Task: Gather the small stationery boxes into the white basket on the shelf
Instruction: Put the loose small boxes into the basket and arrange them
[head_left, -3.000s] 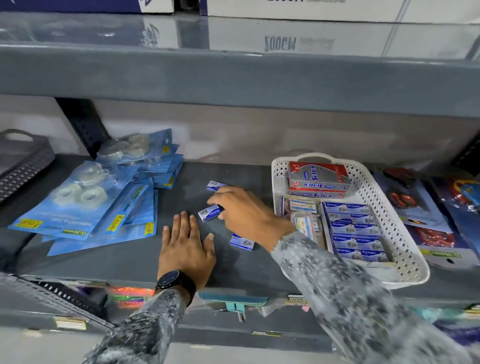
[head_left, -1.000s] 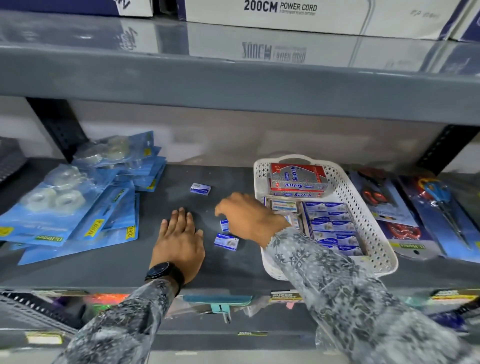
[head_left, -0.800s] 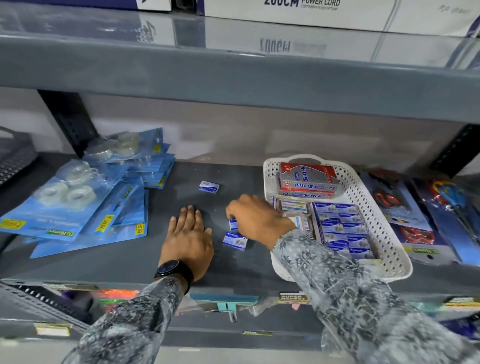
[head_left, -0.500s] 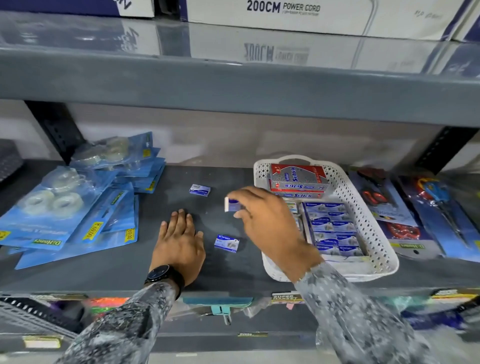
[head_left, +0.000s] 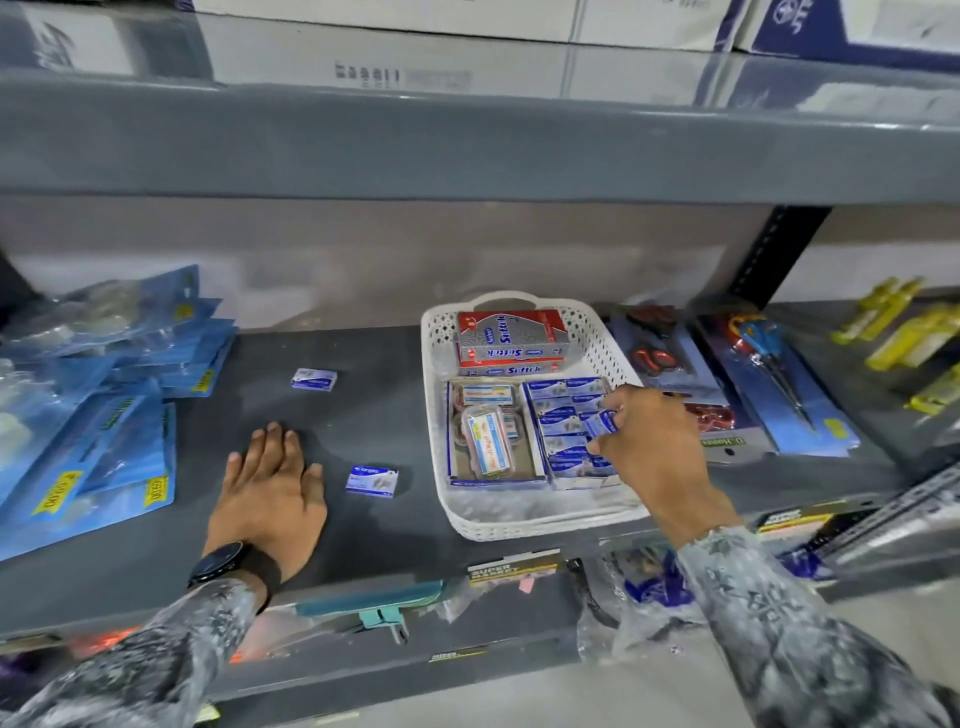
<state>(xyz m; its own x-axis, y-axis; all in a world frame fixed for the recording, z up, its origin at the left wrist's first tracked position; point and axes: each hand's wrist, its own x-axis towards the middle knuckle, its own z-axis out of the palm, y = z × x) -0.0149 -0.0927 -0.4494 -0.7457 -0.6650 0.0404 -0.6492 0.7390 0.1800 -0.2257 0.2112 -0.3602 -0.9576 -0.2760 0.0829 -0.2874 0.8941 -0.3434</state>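
Basket (head_left: 441, 343) first, since everything sits relative to it: white, perforated, on the grey shelf (head_left: 363, 415), handle end toward the back wall. Inside it, at the back, there's a red and grey Softek box (head_left: 511, 338) on top of another one. In front of that, on the basket's left half, an open tray with a couple of clear plastic cases (head_left: 485, 441), and on the basket's right half rows of small blue boxes (head_left: 561, 415) packed side by side.

Right hand (head_left: 660, 447) is over the basket's right half, right above those rows, with its grip pinched on one small blue box (head_left: 602, 422) between thumb and fingertips. That box is tilted and looks just above or touching the ones already packed, can't tell which.

Two more small boxes are on the shelf outside the basket: a near box (head_left: 372, 480) just left of the basket's front corner, and a far box (head_left: 314, 379) further left and toward the back.

Left hand (head_left: 270, 488) lies flat on the shelf left of the basket, palm down, fingers spread, grip slack and holding nothing, just beside the near box but not touching. Black watch (head_left: 218, 564) on that wrist.

Well left of the basket: a pile of blue tape packs (head_left: 130, 415). Right of the basket: carded scissors (head_left: 774, 374)
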